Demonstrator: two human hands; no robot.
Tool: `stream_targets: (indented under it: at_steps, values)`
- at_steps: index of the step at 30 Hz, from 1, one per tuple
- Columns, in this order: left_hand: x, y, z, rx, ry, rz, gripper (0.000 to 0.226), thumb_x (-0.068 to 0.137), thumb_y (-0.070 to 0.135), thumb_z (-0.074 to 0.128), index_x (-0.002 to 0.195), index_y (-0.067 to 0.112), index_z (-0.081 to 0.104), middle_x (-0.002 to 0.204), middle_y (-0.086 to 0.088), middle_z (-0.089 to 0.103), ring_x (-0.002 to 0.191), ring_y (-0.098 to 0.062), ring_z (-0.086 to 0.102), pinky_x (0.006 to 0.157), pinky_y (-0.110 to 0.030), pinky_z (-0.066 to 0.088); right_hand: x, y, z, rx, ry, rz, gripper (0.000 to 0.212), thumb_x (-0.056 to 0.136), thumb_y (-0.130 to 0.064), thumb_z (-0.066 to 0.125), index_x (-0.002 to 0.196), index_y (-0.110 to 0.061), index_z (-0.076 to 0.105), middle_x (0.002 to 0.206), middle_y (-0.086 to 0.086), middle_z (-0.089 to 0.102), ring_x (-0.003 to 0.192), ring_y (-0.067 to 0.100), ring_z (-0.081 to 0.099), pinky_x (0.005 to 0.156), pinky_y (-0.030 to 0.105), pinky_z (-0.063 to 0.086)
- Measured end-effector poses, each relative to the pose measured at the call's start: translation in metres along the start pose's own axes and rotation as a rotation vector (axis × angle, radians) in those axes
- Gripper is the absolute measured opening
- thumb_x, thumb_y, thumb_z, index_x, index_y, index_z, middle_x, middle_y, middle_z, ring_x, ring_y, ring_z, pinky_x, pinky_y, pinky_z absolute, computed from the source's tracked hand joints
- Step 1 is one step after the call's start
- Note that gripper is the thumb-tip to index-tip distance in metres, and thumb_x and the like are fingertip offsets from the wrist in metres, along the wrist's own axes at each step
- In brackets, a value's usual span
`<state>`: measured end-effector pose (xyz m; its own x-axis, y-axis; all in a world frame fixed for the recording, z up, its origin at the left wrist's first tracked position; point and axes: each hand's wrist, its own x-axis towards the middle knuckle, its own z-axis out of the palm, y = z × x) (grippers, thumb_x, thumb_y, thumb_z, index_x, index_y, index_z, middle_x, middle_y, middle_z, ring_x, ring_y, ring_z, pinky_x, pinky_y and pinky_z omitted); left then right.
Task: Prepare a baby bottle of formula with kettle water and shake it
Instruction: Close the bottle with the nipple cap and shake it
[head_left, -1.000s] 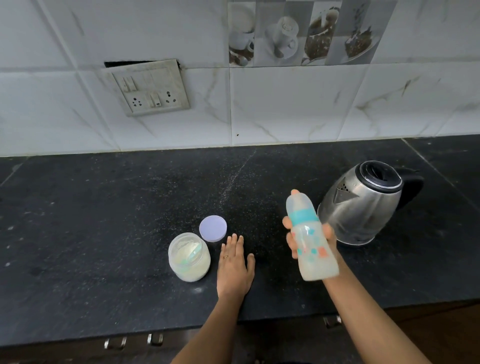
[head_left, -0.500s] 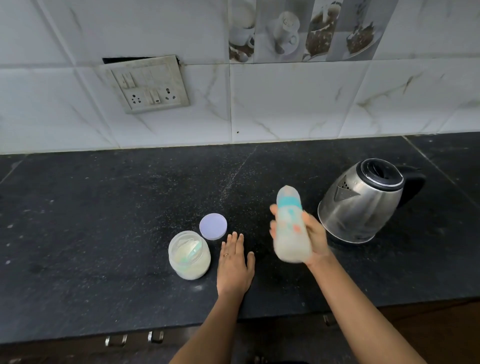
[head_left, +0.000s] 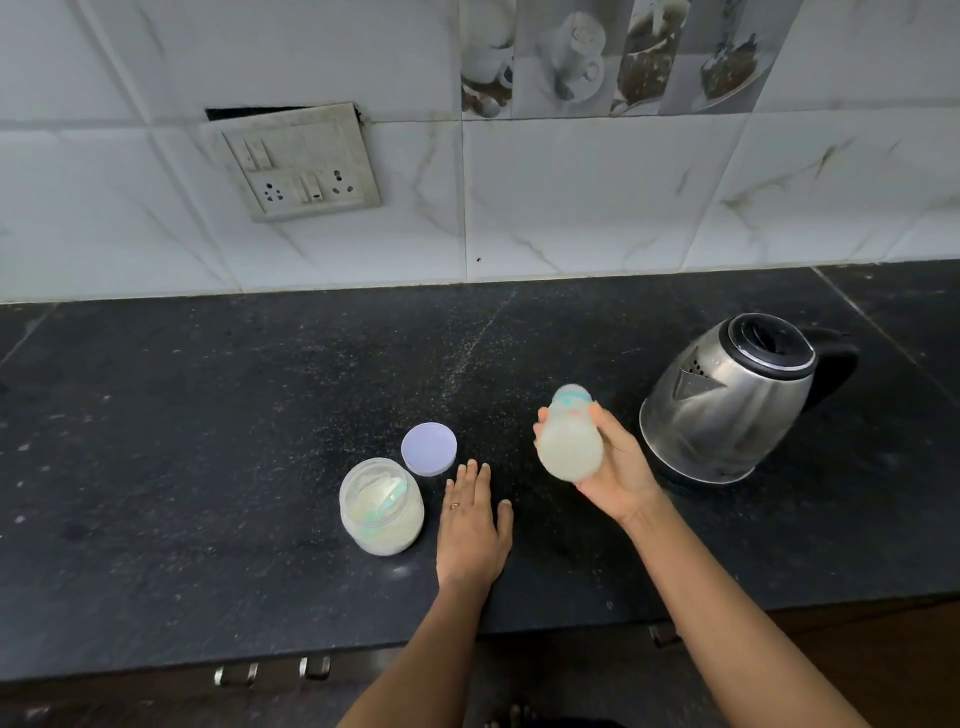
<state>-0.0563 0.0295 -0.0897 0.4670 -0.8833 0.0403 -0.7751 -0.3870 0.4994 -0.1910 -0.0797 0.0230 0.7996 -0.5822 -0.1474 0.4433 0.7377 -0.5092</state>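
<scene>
My right hand (head_left: 615, 470) grips the baby bottle (head_left: 570, 436) above the black counter (head_left: 208, 415). The bottle is motion-blurred, holds cloudy white liquid, and is tipped so its base faces me and its capped teal-ringed top points away. My left hand (head_left: 472, 525) rests flat on the counter, fingers straight, holding nothing. Just left of it stands the open formula jar (head_left: 382, 506) with pale powder and a scoop inside. The jar's lilac lid (head_left: 429, 448) lies flat behind it. The steel kettle (head_left: 727, 400) stands right of the bottle, lid down, black handle turned to the right.
A white tiled wall (head_left: 571, 208) rises behind the counter, with a switch and socket plate (head_left: 301, 166) on it. The counter's front edge runs near my forearms, with drawer handles (head_left: 272, 673) below it.
The bottle swung in my right hand from upright with its base tilted right to tipped with its base toward me, moving slightly left. My left hand, the jar and the kettle stayed put.
</scene>
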Motion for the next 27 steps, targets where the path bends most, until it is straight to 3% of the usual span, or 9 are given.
stream_targets:
  at_steps: [1,4,5,8,12,17,22,25,27]
  values:
    - [0.000,0.000,0.000,-0.001,-0.004,0.000,0.057,0.099,0.038,0.033,0.151,0.017,0.020,0.160,-0.002,0.013,0.148,-0.015,0.005,0.117,-0.025,-0.007,0.000,-0.001,0.005,0.012,-0.080,0.008,0.086,0.065,-0.027,0.087,0.131,-0.005,0.038,0.108,0.017,0.065,0.089,0.029,0.068,0.075,0.040,0.058]
    - [-0.001,0.000,0.000,0.000,0.006,0.003,0.057,0.099,0.038,0.033,0.151,0.016,0.020,0.160,-0.003,0.014,0.148,-0.014,0.005,0.116,-0.024,-0.009,-0.006,0.000,0.006,-0.056,-0.081,0.079,0.071,0.081,-0.023,0.074,0.133,-0.007,0.028,0.118,0.017,0.057,0.094,0.031,0.065,0.081,0.043,0.056]
    - [0.000,0.000,0.000,0.000,0.006,0.006,0.057,0.099,0.037,0.033,0.151,0.016,0.021,0.160,-0.003,0.015,0.148,-0.015,0.006,0.115,-0.024,-0.009,-0.003,0.003,0.015,-0.075,-0.118,0.049,0.077,0.078,-0.023,0.077,0.135,-0.007,0.028,0.118,0.017,0.058,0.093,0.031,0.065,0.079,0.043,0.056]
    - [0.000,0.000,-0.001,-0.006,-0.001,-0.002,0.057,0.099,0.037,0.034,0.151,0.016,0.021,0.160,-0.003,0.014,0.148,-0.015,0.005,0.116,-0.024,-0.008,0.001,0.004,0.005,0.045,0.029,-0.044,0.094,0.059,-0.028,0.091,0.134,-0.004,0.040,0.111,0.018,0.067,0.094,0.032,0.068,0.076,0.041,0.058]
    - [0.000,0.001,0.000,-0.006,-0.001,0.005,0.057,0.100,0.038,0.033,0.151,0.017,0.019,0.160,-0.002,0.013,0.148,-0.014,0.004,0.117,-0.025,-0.007,-0.008,0.000,0.006,-0.018,-0.066,0.053,0.074,0.080,-0.024,0.077,0.127,-0.006,0.023,0.113,0.020,0.062,0.096,0.032,0.066,0.082,0.043,0.057]
    - [0.000,0.000,-0.001,-0.005,0.001,0.009,0.057,0.099,0.036,0.034,0.151,0.015,0.022,0.160,-0.004,0.015,0.148,-0.015,0.007,0.117,-0.026,-0.006,-0.003,-0.003,0.010,0.155,0.023,-0.050,0.089,0.062,-0.031,0.089,0.132,-0.002,0.042,0.114,0.019,0.062,0.092,0.028,0.068,0.071,0.040,0.060]
    - [0.000,0.001,0.000,0.007,0.019,0.019,0.057,0.098,0.037,0.032,0.149,0.013,0.027,0.158,-0.006,0.021,0.147,-0.016,0.012,0.118,-0.027,-0.004,-0.005,-0.009,0.031,0.209,0.035,-0.052,0.062,0.080,-0.034,0.071,0.123,0.000,0.042,0.101,0.018,0.055,0.076,0.024,0.060,0.061,0.040,0.059]
    - [0.000,0.001,0.000,0.002,0.019,0.017,0.055,0.099,0.034,0.038,0.148,0.012,0.028,0.158,-0.007,0.022,0.147,-0.016,0.013,0.119,-0.028,-0.002,-0.002,-0.012,0.045,0.415,0.149,-0.182,0.058,0.088,-0.036,0.057,0.125,0.005,0.037,0.098,0.020,0.051,0.075,0.025,0.058,0.065,0.052,0.058]
    - [-0.001,0.001,-0.001,-0.002,0.020,0.015,0.056,0.099,0.034,0.038,0.149,0.012,0.027,0.158,-0.006,0.021,0.147,-0.016,0.012,0.119,-0.028,-0.001,-0.001,-0.016,0.047,0.429,0.206,-0.233,0.057,0.087,-0.028,0.059,0.131,0.001,0.037,0.114,0.022,0.051,0.086,0.033,0.061,0.070,0.066,0.052]
